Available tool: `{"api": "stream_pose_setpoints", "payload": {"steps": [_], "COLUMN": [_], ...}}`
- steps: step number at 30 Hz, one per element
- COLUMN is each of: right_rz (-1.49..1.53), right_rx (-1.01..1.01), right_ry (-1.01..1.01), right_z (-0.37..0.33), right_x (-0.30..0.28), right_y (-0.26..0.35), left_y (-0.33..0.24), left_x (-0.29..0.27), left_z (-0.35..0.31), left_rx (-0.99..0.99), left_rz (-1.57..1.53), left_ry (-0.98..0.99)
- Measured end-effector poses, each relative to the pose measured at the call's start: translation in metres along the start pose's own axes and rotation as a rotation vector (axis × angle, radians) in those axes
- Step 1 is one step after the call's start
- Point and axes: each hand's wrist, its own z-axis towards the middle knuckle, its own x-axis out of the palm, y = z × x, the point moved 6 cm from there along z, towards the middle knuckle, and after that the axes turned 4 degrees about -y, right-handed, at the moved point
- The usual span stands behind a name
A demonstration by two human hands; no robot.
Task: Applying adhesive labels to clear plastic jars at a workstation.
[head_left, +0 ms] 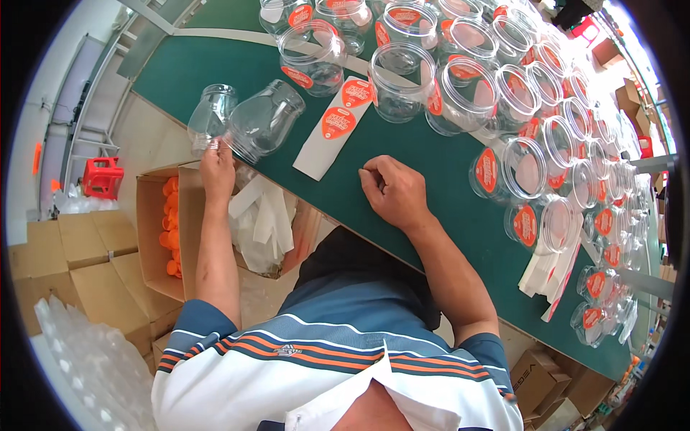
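At the table's left edge, my left hand (217,172) is closed at the rims of two clear plastic jars. The smaller-looking jar (213,109) stands out to the left, and the wider jar (264,121) tilts to the right. Neither shows a label. My right hand (396,192) rests on the green table in a loose fist, with nothing visible in it. Between my hands and farther off lies a white backing strip (314,159) with orange-red stickers (338,123) on its far part.
Many clear jars (466,93) with orange-red stickers crowd the far and right side of the green table (438,169). Folded white strips (544,269) lie at right. Below the left edge are a carton of orange caps (170,223) and a box of scrap strips (262,223).
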Motion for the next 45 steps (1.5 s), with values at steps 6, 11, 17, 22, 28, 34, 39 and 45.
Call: {"api": "stream_pose_setpoints", "payload": {"steps": [6, 11, 17, 22, 28, 34, 39, 45], "right_rz": [-0.065, -0.050, -0.069, -0.007, 0.010, -0.125, -0.306, -0.518], "right_rx": [-0.017, -0.041, 0.037, -0.012, 0.008, 0.272, 0.338, 0.113], "right_ry": [-0.041, -0.040, 0.006, -0.253, -0.069, 0.022, -0.077, -0.093], "right_z": [-0.007, -0.007, -0.010, 0.002, -0.008, -0.031, -0.027, -0.003], "right_x": [-0.002, 0.000, -0.018, -0.075, -0.097, -0.097, -0.087, -0.067], "right_y": [-0.002, 0.002, 0.003, 0.045, 0.058, 0.034, 0.036, 0.054], "left_y": [-0.006, 0.049, -0.036, -0.105, -0.143, -0.178, -0.167, -0.129], "left_x": [0.006, -0.020, -0.077, -0.031, 0.093, 0.125, 0.110, 0.096], "left_z": [-0.004, 0.013, -0.041, -0.106, -0.144, -0.130, -0.122, -0.127], "left_rx": [-0.157, -0.180, 0.123, 0.376, 0.241, 0.440, 0.819, 0.740], "left_rz": [-0.286, -0.739, -0.661, -0.896, -0.914, -0.573, 0.053, 0.433], "left_ry": [0.118, -0.081, -0.404, 0.127, 0.705, 0.513, -0.050, -0.116]}}
